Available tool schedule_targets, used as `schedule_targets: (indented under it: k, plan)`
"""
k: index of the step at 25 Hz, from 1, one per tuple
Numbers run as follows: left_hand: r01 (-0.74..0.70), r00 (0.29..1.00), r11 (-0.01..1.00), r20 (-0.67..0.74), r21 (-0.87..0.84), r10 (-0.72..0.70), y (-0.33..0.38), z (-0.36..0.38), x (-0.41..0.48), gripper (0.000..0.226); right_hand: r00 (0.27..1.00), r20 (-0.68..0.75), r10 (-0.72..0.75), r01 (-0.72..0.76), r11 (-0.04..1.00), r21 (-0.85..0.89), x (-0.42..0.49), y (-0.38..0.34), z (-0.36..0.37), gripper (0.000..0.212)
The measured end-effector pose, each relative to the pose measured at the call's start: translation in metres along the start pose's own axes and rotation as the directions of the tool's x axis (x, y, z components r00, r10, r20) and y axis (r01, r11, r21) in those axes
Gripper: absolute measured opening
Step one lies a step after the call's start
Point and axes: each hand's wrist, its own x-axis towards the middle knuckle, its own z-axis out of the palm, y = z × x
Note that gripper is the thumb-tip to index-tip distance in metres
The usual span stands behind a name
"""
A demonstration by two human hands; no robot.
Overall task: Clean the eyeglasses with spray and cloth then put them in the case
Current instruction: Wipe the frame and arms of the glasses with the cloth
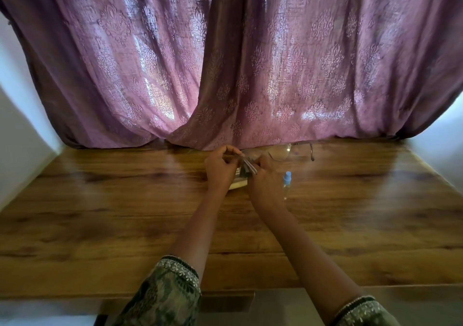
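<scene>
From the head camera, the eyeglasses [292,151] lie on the wooden desk [100,213] at its far edge, touching the hem of the purple patterned curtain [225,62]. They have clear lenses in a thin metal frame, with one dark temple arm folded out toward the right. Just in front of them, the left hand [220,166] and the right hand [265,179] meet over a small grey folded item [246,167], both pinching it between fingers and thumb; blur keeps me from telling whether it is the cloth. A pale object [238,184] lies under the hands. The spray bottle [286,182], clear with a light blue cap, stands just beside the right hand.
</scene>
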Motion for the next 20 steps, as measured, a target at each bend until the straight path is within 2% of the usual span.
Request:
schedule_targets:
  k: [5,10,16,20]
  plan:
    - [-0.007,1.0,1.0,0.029,-0.025,0.008,-0.001,0.0,-0.002,0.026,0.992,-0.049,0.116,-0.113,0.992,0.053,0.009,0.012,-0.008,0.032]
    - [0.002,1.0,1.0,0.002,-0.012,-0.002,-0.001,0.0,0.0,0.028,1.0,-0.002,0.009,-0.009,0.998,0.06,-0.003,-0.001,0.001,0.032]
    - [-0.011,1.0,1.0,0.018,-0.001,0.011,-0.003,0.002,-0.001,0.024,0.995,-0.023,0.098,-0.097,0.994,0.044,0.009,0.011,-0.006,0.035]
    - [0.003,1.0,1.0,0.001,0.004,-0.003,-0.002,0.002,0.0,0.027,1.0,0.02,0.008,-0.008,1.0,-0.025,-0.003,-0.001,0.0,0.033]
